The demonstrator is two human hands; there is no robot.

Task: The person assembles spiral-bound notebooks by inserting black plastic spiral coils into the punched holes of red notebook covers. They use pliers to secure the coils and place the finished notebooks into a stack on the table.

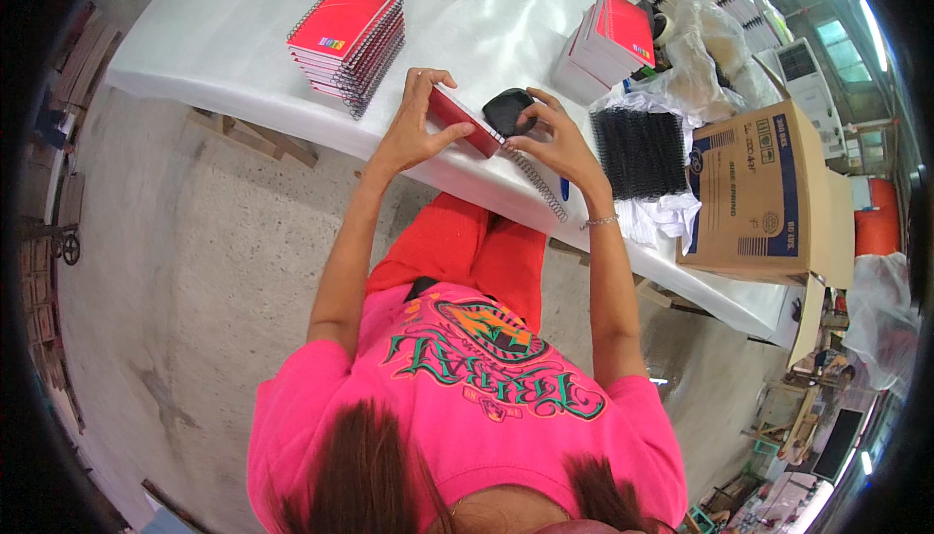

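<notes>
My left hand (413, 133) is wrapped round a red-covered notebook (461, 124), held tilted on edge near the front of the white table. At the notebook's near right corner, my right hand (566, 150) pinches a spiral wire coil (537, 184), with its thumb and fingertips close to the page edge. The coil's loose end trails toward the table's front edge. Just behind the notebook, by my right fingers, is a rounded black object (506, 111) whose kind I cannot make out. A blue pen-like thing (564, 189) lies beside my right wrist.
A stack of spiral-bound red notebooks (345, 23) stands at the left, and another red-topped stack (605, 43) at the back right. Many black coils (639, 153) lie on white wrapping to my right. Beyond them are an open cardboard box (749, 194) and clear plastic bags (705, 53).
</notes>
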